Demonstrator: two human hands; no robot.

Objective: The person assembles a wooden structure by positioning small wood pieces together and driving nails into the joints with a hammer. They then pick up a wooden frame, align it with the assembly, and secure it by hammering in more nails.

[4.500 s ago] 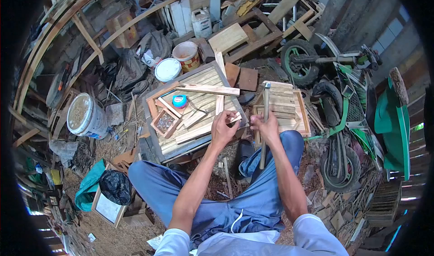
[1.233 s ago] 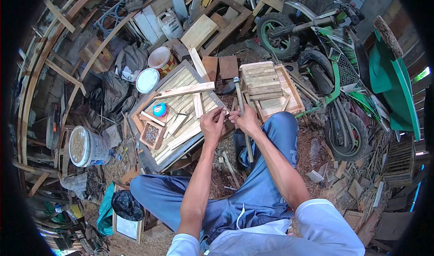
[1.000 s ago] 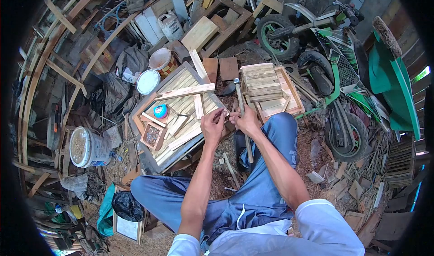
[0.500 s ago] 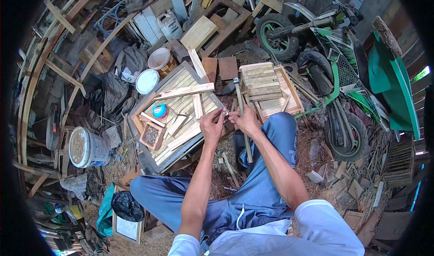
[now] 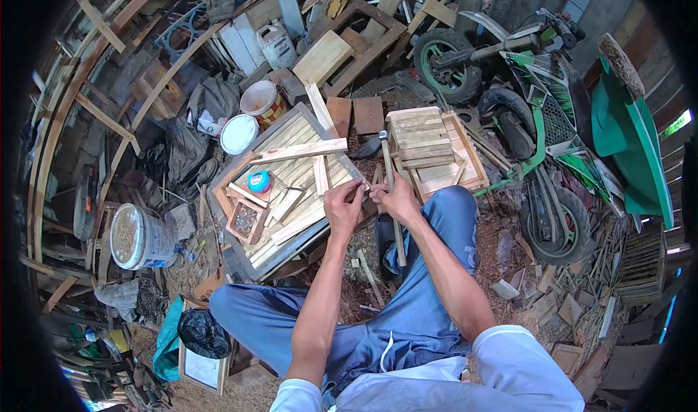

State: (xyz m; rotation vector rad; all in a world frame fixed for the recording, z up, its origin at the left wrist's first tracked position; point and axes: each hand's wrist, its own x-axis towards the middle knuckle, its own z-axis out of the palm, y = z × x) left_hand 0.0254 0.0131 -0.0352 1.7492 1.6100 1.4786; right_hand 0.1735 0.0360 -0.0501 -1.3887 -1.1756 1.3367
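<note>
Two hands met over one slatted worktop (image 5: 291, 166): left hand (image 5: 344, 207) fingers pinched one wood strip (image 5: 361, 189); right hand (image 5: 397, 198) fingers gripped one hammer (image 5: 390, 194)

Pale yellow-tan slats fill the grey-edged wooden panel (image 5: 291, 186) at centre; a bright blue and pink tape roll (image 5: 258, 181) sits on it; the trousers (image 5: 407, 317) below are faded blue; upper left, a white lid (image 5: 239, 134) beside a red-patterned bucket (image 5: 263, 101); the motorbike (image 5: 552, 121) at right is green with black tyres.
</note>
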